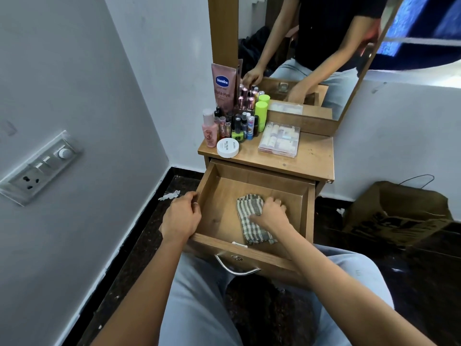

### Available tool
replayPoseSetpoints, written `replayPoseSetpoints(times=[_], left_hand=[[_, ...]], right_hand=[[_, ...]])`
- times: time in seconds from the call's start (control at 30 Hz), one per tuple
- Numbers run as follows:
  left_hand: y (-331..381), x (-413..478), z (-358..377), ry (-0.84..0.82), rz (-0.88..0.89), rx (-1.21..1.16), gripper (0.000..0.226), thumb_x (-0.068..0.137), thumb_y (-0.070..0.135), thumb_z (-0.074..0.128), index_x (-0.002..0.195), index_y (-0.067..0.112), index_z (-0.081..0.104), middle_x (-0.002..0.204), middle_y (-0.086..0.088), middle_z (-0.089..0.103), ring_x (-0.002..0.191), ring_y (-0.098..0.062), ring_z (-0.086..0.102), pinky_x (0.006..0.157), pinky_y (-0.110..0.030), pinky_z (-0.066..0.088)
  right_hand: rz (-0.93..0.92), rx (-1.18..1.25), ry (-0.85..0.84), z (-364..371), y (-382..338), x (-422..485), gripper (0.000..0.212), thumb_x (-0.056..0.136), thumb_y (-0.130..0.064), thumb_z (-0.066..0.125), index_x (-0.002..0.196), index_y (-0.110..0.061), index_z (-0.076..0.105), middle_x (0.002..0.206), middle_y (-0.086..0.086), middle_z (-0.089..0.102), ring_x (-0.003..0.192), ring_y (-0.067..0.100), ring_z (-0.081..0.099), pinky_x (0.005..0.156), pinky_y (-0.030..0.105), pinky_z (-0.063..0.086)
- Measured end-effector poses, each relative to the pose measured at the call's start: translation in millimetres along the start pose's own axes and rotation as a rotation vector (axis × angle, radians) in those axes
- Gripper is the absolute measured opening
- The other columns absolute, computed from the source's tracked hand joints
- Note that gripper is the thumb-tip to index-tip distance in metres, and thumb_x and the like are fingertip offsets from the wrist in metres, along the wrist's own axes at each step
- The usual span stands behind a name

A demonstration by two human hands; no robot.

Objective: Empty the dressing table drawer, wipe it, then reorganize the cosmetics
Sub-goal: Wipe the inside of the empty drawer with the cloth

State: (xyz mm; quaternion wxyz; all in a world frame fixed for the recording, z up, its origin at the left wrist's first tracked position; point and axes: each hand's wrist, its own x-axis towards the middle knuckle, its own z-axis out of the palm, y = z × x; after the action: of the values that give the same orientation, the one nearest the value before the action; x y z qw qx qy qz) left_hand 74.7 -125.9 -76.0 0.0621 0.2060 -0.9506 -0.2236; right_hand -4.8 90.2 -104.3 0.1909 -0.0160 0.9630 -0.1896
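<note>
Head view looks down into the open drawer (259,178) of a wooden dressing table (311,156), pulled out over the person's lap. The drawer holds nothing but a checked cloth (252,231), which lies on its floor toward the front right corner. The right hand (270,212) rests on top of the cloth with its fingers curled down into the fabric, gripping it against the wood. The left hand (182,216) clasps the drawer's left wall, fingers hooked over the rim. A curved metal handle (237,269) hangs on the drawer front.

The cosmetics stand on the tabletop. A Vaseline tube (223,83) leans upright at the back left corner, with a cluster of small bottles before it, among them a lime-green bottle (261,114). A pink bottle (209,129) stands at the left edge, and a white round jar (227,148) sits just beside it at the front edge. A clear plastic case (279,142) lies flat near the middle. Behind them rises the mirror (311,46). A brown paper bag (399,213) sits on the floor to the right.
</note>
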Motion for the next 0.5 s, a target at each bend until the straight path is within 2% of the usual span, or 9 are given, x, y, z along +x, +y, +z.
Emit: replayPoseSetpoints(times=[0.07, 0.13, 0.2, 0.27, 0.37, 0.43, 0.5], left_hand=[[0, 0, -1, -0.004, -0.013, -0.002, 0.037, 0.097, 0.025, 0.047, 0.134, 0.026, 0.054, 0.115, -0.005, 0.066, 0.095, -0.024, 0.066, 0.077, -0.04, 0.057], [1, 0, -1, -0.008, -0.016, -0.004, 0.037, 0.097, 0.025, 0.047, 0.134, 0.026, 0.054, 0.115, -0.005, 0.066, 0.095, -0.024, 0.066, 0.077, -0.041, 0.057], [0, 1, -1, -0.013, -0.015, -0.01, 0.038, 0.097, 0.025, 0.047, 0.134, 0.027, 0.053, 0.115, -0.005, 0.066, 0.096, -0.024, 0.065, 0.078, -0.041, 0.057], [0, 1, 0, -0.014, -0.021, -0.011, 0.038, 0.097, 0.025, 0.048, 0.135, 0.027, 0.053, 0.115, -0.005, 0.066, 0.096, -0.024, 0.065, 0.078, -0.04, 0.056], [-2, 2, 2, -0.016, -0.022, -0.017, 0.038, 0.097, 0.025, 0.049, 0.135, 0.027, 0.053, 0.116, -0.005, 0.066, 0.096, -0.024, 0.065, 0.077, -0.038, 0.054], [-4, 3, 2, -0.017, -0.024, -0.019, 0.038, 0.097, 0.025, 0.049, 0.135, 0.026, 0.053, 0.115, -0.005, 0.066, 0.095, -0.024, 0.065, 0.074, -0.036, 0.052], [-5, 3, 5, -0.009, -0.014, -0.02, 0.039, 0.097, 0.024, 0.049, 0.135, 0.025, 0.053, 0.114, -0.005, 0.067, 0.093, -0.023, 0.065, 0.071, -0.034, 0.052]], right_hand=[[0.086, 0.012, -0.111, 1, -4, -2, 0.096, 0.083, -0.041, 0.07, 0.148, 0.0, 0.014, 0.152, 0.023, 0.022, 0.138, 0.039, 0.026, 0.11, 0.045, 0.032], [0.132, 0.059, -0.13, 9, -4, 1, 0.096, 0.079, -0.037, 0.075, 0.146, 0.001, 0.018, 0.146, 0.022, 0.034, 0.132, 0.037, 0.038, 0.106, 0.044, 0.04], [0.176, 0.162, -0.115, 13, -4, 2, 0.084, 0.073, -0.031, 0.08, 0.136, 0.0, 0.035, 0.126, 0.016, 0.054, 0.114, 0.03, 0.056, 0.094, 0.041, 0.051], [0.193, 0.228, -0.118, 11, -2, 1, 0.064, 0.072, -0.025, 0.082, 0.121, -0.001, 0.049, 0.109, 0.008, 0.061, 0.102, 0.024, 0.062, 0.085, 0.033, 0.054], [0.197, 0.319, -0.114, 2, 1, -3, 0.045, 0.073, -0.017, 0.08, 0.107, -0.004, 0.055, 0.103, 0.008, 0.061, 0.096, 0.021, 0.062, 0.075, 0.029, 0.053], [0.171, 0.388, -0.075, -7, 3, -8, 0.032, 0.072, -0.011, 0.078, 0.093, -0.009, 0.054, 0.091, 0.006, 0.06, 0.074, 0.014, 0.06, 0.063, 0.031, 0.051], [0.14, 0.542, -0.035, -22, 10, -13, 0.033, 0.071, -0.007, 0.077, 0.091, -0.011, 0.051, 0.093, 0.003, 0.061, 0.07, 0.01, 0.058, 0.056, 0.025, 0.049]])
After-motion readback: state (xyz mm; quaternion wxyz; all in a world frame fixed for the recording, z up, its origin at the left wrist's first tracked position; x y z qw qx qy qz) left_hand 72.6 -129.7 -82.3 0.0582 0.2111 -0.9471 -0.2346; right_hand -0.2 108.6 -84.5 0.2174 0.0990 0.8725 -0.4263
